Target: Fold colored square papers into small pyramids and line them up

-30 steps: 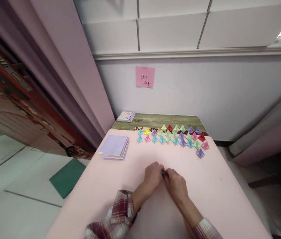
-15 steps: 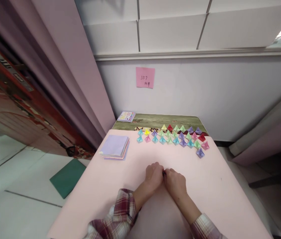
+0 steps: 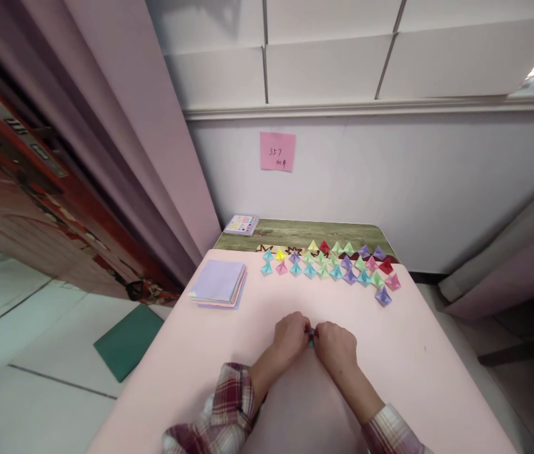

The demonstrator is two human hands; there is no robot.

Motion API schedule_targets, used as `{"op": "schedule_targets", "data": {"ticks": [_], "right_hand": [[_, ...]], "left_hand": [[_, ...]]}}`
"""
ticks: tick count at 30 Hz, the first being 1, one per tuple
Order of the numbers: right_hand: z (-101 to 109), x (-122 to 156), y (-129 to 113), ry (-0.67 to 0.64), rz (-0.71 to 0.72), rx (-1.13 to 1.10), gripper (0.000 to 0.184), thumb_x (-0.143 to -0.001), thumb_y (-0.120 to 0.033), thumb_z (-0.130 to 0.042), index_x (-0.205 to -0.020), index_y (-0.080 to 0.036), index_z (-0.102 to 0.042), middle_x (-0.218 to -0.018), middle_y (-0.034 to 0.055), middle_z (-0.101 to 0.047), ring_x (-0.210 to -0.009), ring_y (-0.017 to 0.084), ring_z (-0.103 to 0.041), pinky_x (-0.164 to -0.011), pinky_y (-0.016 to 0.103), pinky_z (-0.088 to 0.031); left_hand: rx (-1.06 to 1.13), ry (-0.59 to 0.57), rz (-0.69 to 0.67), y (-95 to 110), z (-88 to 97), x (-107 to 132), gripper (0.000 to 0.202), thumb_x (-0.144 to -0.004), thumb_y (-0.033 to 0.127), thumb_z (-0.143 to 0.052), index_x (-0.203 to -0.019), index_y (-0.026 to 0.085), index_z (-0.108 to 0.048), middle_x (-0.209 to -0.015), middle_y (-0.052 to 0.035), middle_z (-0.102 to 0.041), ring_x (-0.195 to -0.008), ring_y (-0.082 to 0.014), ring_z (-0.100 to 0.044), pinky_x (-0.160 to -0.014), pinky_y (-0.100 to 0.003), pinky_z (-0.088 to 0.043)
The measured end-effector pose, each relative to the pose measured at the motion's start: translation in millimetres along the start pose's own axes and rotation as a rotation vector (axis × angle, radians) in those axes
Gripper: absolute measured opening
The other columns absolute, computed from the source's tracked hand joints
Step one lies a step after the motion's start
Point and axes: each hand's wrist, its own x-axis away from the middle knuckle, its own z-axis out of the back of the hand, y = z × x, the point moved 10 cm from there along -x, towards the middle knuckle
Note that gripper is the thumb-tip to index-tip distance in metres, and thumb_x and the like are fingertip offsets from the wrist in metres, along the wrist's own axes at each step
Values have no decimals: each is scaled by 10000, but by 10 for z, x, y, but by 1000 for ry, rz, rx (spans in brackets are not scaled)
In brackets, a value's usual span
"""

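Note:
My left hand (image 3: 292, 338) and my right hand (image 3: 336, 345) meet at the middle of the pink table (image 3: 200, 353), fingers curled and pinched together. Between them a small teal folded paper piece (image 3: 311, 337) shows, mostly hidden by the fingertips. Both hands grip it just above the tabletop. Plaid sleeves cover both wrists.
Several small folded paper shapes in many colours (image 3: 333, 265) stand in rows at the table's far edge. A stack of square lilac and pink paper sheets (image 3: 219, 283) lies at the far left. A paper pack (image 3: 241, 224) rests on the wooden ledge behind. A green sheet (image 3: 128, 340) lies on the floor.
My hands have stayed together at the table's middle, fingers shifting slightly on the small paper piece. The view has tilted a little.

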Motion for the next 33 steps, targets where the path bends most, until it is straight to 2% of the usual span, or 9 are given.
{"op": "schedule_targets", "data": {"ticks": [7, 13, 16, 19, 21, 26, 29, 33], "right_hand": [[-48, -54, -27, -27, 1, -3, 283, -868, -111, -439, -916, -163, -713, -921, 141, -706, -850, 257, -697, -656, 298, -469], [-25, -10, -29, 18, 9, -15, 282, -884, -137, -436, -914, -175, -714, -930, 130, -702, -811, 250, -700, -636, 297, -464], [33, 39, 34, 33, 11, -54, 245, -892, -242, -480, -912, -215, -723, -905, 103, -718, -815, 239, -695, -645, 288, -452], [131, 75, 163, 43, 11, -209, 222, -873, -380, -524, -882, -312, -735, -837, 29, -739, -818, 207, -685, -630, 253, -423], [214, 88, 280, 69, 2, -317, 228, -871, -418, -520, -858, -345, -735, -829, -16, -741, -802, 180, -678, -597, 230, -397], [239, 110, 577, 91, -86, -411, 267, -846, -435, -534, -755, -278, -730, -722, -17, -720, -681, 150, -653, -514, 206, -343], [138, 115, 633, 74, -73, -490, 332, -843, -449, -513, -663, -237, -695, -601, -21, -681, -582, 140, -618, -492, 201, -335], [13, 86, 652, 32, -29, -680, 371, -854, -449, -476, -663, -204, -678, -613, -14, -690, -570, 134, -617, -522, 192, -374]], "left_hand": [[13, -11, -16, -13, 6, -24, 200, -745, 194, -550, -871, 221, -702, -932, -41, -711, -913, -227, -640, -711, -291, -435], [-15, 3, -40, 53, 29, 14, 202, -769, 203, -529, -879, 216, -698, -943, -55, -689, -891, -231, -634, -707, -298, -439], [-30, 11, -69, 76, 37, 40, 213, -778, 211, -520, -898, 218, -695, -954, -58, -669, -880, -221, -622, -716, -294, -438], [-37, -11, -127, 106, 33, 32, 215, -779, 228, -531, -917, 219, -696, -924, -58, -659, -876, -220, -611, -726, -292, -439], [-38, -33, -187, 148, 38, 1, 205, -780, 228, -540, -910, 222, -699, -919, -52, -650, -893, -217, -602, -748, -288, -437], [-37, -86, -362, 313, 79, -92, 175, -751, 163, -581, -852, 238, -703, -964, -39, -631, -987, -209, -565, -831, -273, -415], [-28, -122, -435, 375, 91, -111, 171, -742, 175, -616, -870, 248, -703, -971, -28, -637, -966, -195, -573, -822, -262, -418], [74, -131, -471, 346, 133, -99, 218, -730, 240, -664, -946, 230, -689, -953, -18, -650, -897, -177, -595, -781, -250, -440]]}}
